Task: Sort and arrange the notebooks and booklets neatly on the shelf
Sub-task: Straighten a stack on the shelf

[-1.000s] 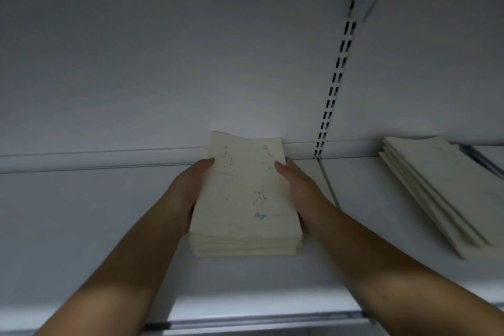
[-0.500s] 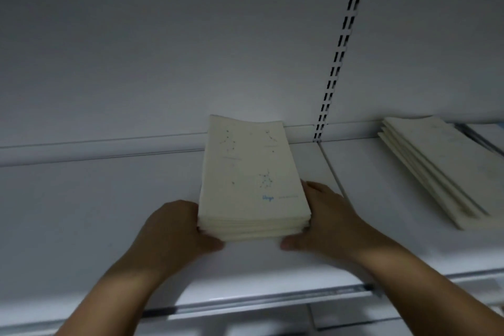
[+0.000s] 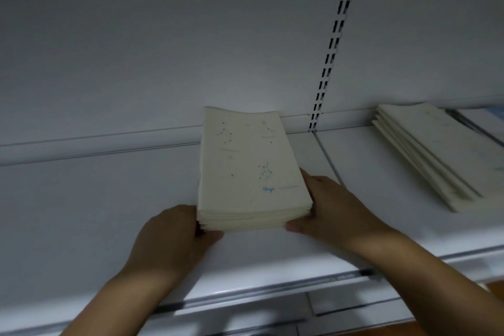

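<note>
My left hand [image 3: 174, 237] and my right hand [image 3: 331, 213] are both bare, no gloves, rings, watch or bands showing, and behind each hand my forearm runs uncovered to the picture's lower edge, with no sleeve reaching the wrist.

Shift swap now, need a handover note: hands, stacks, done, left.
Left hand: gripping the near left corner of the cream booklet stack.
Right hand: gripping its near right corner.
Stack lies flat on the white shelf, left of the slotted upright.
Second stack lies on the right bay, fanned and skewed.
Done: held stack looks squared.
Left: release it, then straighten the right one.
</note>
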{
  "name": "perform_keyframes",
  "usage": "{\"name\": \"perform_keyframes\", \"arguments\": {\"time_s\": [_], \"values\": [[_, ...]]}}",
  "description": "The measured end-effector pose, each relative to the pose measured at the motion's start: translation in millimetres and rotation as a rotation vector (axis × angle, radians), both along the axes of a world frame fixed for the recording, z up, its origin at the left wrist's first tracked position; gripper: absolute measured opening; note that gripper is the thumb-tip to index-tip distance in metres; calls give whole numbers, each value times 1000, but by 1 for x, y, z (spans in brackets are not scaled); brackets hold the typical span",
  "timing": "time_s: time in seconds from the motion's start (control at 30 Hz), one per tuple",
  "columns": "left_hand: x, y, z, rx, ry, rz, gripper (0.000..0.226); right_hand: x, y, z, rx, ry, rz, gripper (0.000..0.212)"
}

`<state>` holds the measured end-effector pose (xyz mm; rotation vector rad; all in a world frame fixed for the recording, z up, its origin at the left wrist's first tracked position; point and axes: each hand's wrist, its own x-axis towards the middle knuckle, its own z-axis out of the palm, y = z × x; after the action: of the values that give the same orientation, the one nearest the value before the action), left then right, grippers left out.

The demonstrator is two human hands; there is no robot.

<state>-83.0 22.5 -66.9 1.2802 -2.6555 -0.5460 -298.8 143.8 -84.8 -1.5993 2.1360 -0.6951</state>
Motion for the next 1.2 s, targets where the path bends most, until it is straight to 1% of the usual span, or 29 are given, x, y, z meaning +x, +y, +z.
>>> {"name": "perform_keyframes", "arguments": {"time_s": [0.07,0.13,0.23,0.27,0.3,0.33,0.37,0.4,0.43,0.47,0.5,0.53,0.57,0.6,0.63,0.67,0.73,0.83,0.87,0.97,1.03,1.07,1.13,1.2], "values": [[2,-1,-1,51,30,10,13,0,4,2,14,-15,28,77],[2,-5,-2,93,55,4,19,-4,3,0,27,-26,26,82],[2,-9,-2,53,-10,-68,22,-8,-1,-8,29,-71,8,85],[2,-13,-2,94,-31,-100,21,-9,-1,-8,19,-94,18,86],[4,-20,0,202,-50,-130,22,-12,0,-7,31,-130,34,87],[8,-30,2,350,-57,-160,29,-15,2,-4,62,-192,61,89],[12,-41,6,482,-63,-199,41,-20,4,1,113,-292,94,91],[17,-50,10,576,-44,-228,56,-24,5,5,152,-413,132,88],[18,-55,14,635,17,-215,71,-26,4,9,149,-541,160,79],[17,-59,14,715,158,-147,85,-27,1,11,99,-682,150,67],[12,-59,12,831,334,-52,93,-27,-3,12,27,-835,98,60],[3,-56,10,945,501,33,88,-25,-9,11,-38,-975,35,58],[-8,-51,8,1023,650,115,72,-21,-15,9,-78,-1064,-40,57],[-19,-43,8,1056,752,210,55,-17,-22,6,-101,-1111,-123,53],[-31,-36,10,1062,810,293,45,-14,-30,4,-120,-1142,-209,50],[-40,-32,10,1065,852,341,40,-12,-38,4,-133,-1139,-282,51],[-51,-28,9,1093,923,384,36,-9,-53,3,-137,-1110,-373,57],[-53,-32,7,1120,977,420,35,-6,-68,1,-132,-1215,-451,62],[-52,-34,8,1133,980,421,36,-4,-72,-1,-129,-1253,-460,70],[-50,-38,4,1163,966,416,38,-5,-77,-9,-108,-1312,-452,109],[-49,-37,5,1155,967,386,37,-7,-76,-12,-126,-1353,-426,117],[-50,-36,6,1145,968,348,36,-8,-76,-12,-134,-1366,-406,117],[-50,-33,10,1103,938,328,37,-6,-74,-7,-127,-1370,-375,109],[-47,-35,16,1044,916,319,40,-3,-67,3,-127,-1305,-332,91]]}}
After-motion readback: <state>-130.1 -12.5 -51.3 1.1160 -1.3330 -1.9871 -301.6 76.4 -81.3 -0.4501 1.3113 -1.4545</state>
